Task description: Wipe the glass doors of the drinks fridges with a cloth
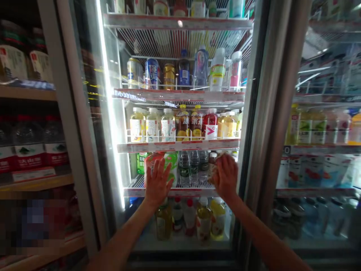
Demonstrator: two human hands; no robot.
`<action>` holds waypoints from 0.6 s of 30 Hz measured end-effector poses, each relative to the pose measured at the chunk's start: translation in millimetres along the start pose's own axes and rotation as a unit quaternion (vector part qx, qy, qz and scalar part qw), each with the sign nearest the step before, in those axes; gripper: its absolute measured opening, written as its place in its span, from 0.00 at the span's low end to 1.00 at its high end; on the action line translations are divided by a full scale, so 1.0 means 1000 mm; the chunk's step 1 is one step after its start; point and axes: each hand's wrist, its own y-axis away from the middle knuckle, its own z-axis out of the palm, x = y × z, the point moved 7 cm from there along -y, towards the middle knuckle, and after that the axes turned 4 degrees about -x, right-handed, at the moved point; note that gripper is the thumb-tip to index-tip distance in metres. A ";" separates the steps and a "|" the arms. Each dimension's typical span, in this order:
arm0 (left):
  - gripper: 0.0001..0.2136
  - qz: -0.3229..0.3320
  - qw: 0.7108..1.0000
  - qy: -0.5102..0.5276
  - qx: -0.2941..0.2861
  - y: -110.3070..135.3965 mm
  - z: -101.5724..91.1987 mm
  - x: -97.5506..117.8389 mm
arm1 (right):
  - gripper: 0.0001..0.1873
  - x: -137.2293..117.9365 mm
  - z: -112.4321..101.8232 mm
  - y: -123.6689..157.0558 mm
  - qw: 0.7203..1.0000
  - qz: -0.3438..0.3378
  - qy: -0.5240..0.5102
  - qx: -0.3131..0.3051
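Observation:
My left hand [156, 184] is raised with its fingers apart in front of the fourth shelf. Behind it are a red package [149, 165] and a green-and-white package [172, 162], both partly covered by the fingers; whether I touch them, I cannot tell. At the right end of that shelf my right hand [227, 175] has its fingers curled round something pale and crumpled-looking, mostly hidden. Beside it shows a small white-capped bottle [212, 158]. Clear water bottles [184, 169] stand between my two hands.
A lit glass-fronted cooler holds cans [169, 76] and bottled drinks [183, 124] on wire shelves. Below my hands stand more bottles [203, 218]. A metal door frame [278, 113] borders the right; wooden shelves [31, 90] with red-capped bottles are at left.

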 end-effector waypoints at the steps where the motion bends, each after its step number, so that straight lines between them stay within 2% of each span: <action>1: 0.32 0.000 1.000 -0.001 -0.001 0.000 0.000 0.000 | 0.29 -0.011 0.005 -0.004 0.999 -0.044 -0.013 -0.027; 3: 0.33 -0.004 1.000 -0.001 -0.006 0.000 0.000 0.000 | 0.29 -0.017 0.009 -0.011 0.990 -0.119 -0.026 -0.071; 4: 0.33 -0.005 1.000 -0.001 -0.008 0.000 0.000 -0.001 | 0.29 -0.009 0.008 -0.016 0.990 -0.121 -0.022 -0.072; 5: 0.33 -0.007 1.000 0.000 -0.009 0.000 0.000 -0.001 | 0.30 0.006 0.003 -0.024 0.994 -0.092 -0.012 -0.052; 8: 0.33 -0.008 1.000 0.000 -0.010 0.001 0.000 -0.001 | 0.30 0.056 -0.014 -0.045 0.994 0.089 0.027 0.065; 9: 0.33 -0.009 1.000 0.000 -0.010 0.001 0.001 -0.001 | 0.29 0.062 -0.016 -0.049 0.988 0.126 0.035 0.088; 10: 0.33 -0.010 1.000 0.001 -0.009 0.001 0.001 -0.001 | 0.29 0.058 -0.015 -0.051 0.986 0.133 0.037 0.092; 12: 0.33 -0.009 1.000 0.003 -0.003 0.000 0.001 0.000 | 0.28 0.030 -0.005 -0.052 0.996 0.074 0.023 0.050; 15: 0.32 -0.004 1.000 0.000 0.009 -0.002 -0.002 0.001 | 0.27 -0.023 0.013 -0.038 0.994 -0.094 -0.020 -0.060; 17: 0.32 0.000 1.000 -0.004 0.008 -0.002 -0.003 0.002 | 0.27 -0.029 0.013 -0.030 0.986 -0.145 -0.029 -0.081; 18: 0.32 0.002 1.000 -0.005 0.006 -0.002 -0.003 0.002 | 0.27 -0.019 0.010 -0.032 0.989 -0.130 -0.024 -0.068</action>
